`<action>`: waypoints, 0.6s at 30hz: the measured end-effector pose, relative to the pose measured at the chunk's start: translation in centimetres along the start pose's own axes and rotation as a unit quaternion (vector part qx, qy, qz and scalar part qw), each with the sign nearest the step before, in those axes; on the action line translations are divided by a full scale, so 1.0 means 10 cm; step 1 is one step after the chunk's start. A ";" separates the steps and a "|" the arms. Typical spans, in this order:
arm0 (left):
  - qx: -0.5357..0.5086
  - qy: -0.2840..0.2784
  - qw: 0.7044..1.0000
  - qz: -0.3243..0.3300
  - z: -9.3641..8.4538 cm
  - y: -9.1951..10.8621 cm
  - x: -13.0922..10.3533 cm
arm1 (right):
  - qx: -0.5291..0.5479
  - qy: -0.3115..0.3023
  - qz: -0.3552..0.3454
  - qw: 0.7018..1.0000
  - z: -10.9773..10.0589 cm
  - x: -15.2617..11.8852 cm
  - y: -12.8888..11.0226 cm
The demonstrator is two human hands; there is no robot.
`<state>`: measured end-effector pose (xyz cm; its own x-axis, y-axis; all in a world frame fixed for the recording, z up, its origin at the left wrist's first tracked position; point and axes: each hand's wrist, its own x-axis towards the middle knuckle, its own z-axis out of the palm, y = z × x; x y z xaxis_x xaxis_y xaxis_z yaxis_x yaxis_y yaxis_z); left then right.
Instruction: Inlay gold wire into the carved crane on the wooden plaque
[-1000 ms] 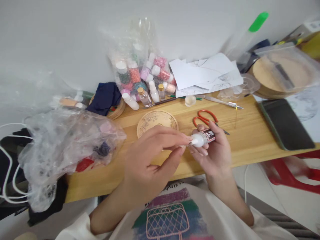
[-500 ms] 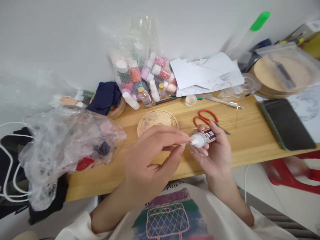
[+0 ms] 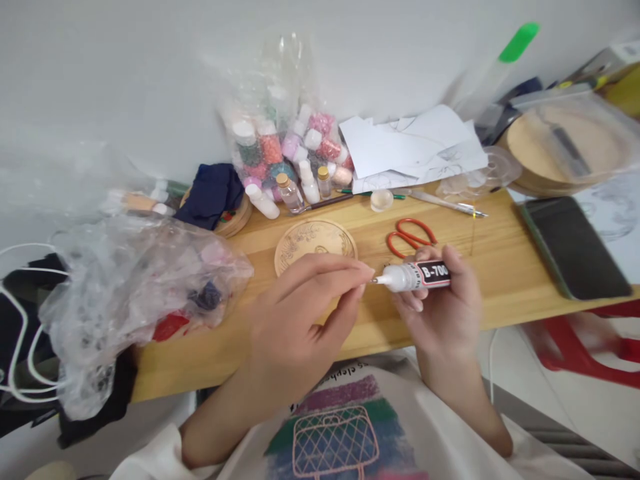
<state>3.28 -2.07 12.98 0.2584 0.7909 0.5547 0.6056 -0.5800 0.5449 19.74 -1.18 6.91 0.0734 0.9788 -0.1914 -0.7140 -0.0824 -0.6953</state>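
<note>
I have the right hand (image 3: 443, 310) wrapped around a white tube (image 3: 413, 277) with a dark label reading B-700; its fingers are closed on the tube and hold it on its side above the worktop (image 3: 505, 287), with the nozzle (image 3: 386, 279) pointing to nine o'clock. At that end my left hand (image 3: 303, 320) has index finger and thumb bent towards each other, their tips close together right at the nozzle. I cannot tell whether they grip the nozzle tip or something tiny there. Clocking from the tube, orange-handled scissors (image 3: 407, 236) lie just beyond at twelve, partly hidden by the right hand, with a stack of papers (image 3: 410, 150) farther out on that line. A round carved wooden disc (image 3: 315, 239) lies at ten, partly covered by the left hand. Between ten and eleven I see a clear bag of small jars (image 3: 300, 143), farther off against the wall. A phone (image 3: 575, 247) lies at three, and a crumpled plastic bag (image 3: 135, 273) sits well apart at nine.
</note>
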 end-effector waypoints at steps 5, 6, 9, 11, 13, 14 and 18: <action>0.016 -0.019 0.999 -0.024 -0.01 0.00 -0.01 | -0.038 0.076 -0.118 0.989 0.05 -0.06 -0.04; 0.018 -0.022 0.999 -0.028 -0.02 0.01 -0.01 | -0.046 0.080 -0.126 0.988 0.06 -0.07 -0.04; 0.027 -0.024 0.999 -0.033 -0.02 0.01 -0.01 | -0.064 0.087 -0.145 0.984 0.07 -0.08 -0.05; 0.028 -0.022 0.999 -0.032 -0.03 0.01 -0.02 | -0.073 0.091 -0.149 0.982 0.07 -0.08 -0.05; 0.024 -0.021 0.999 -0.033 -0.03 -0.01 -0.02 | -0.080 0.099 -0.137 0.982 0.08 -0.08 -0.05; 0.020 -0.023 0.999 -0.033 -0.03 -0.03 -0.03 | -0.083 0.104 -0.129 0.983 0.08 -0.08 -0.05; 0.023 -0.061 0.998 -0.006 0.00 -0.12 -0.04 | -0.110 0.116 -0.109 0.981 0.07 -0.07 0.02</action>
<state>2.44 -1.65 12.07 0.3399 0.8171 0.4657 0.6422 -0.5634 0.5198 19.06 -1.79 7.45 0.3821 0.9109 -0.1560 -0.4979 0.0607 -0.8651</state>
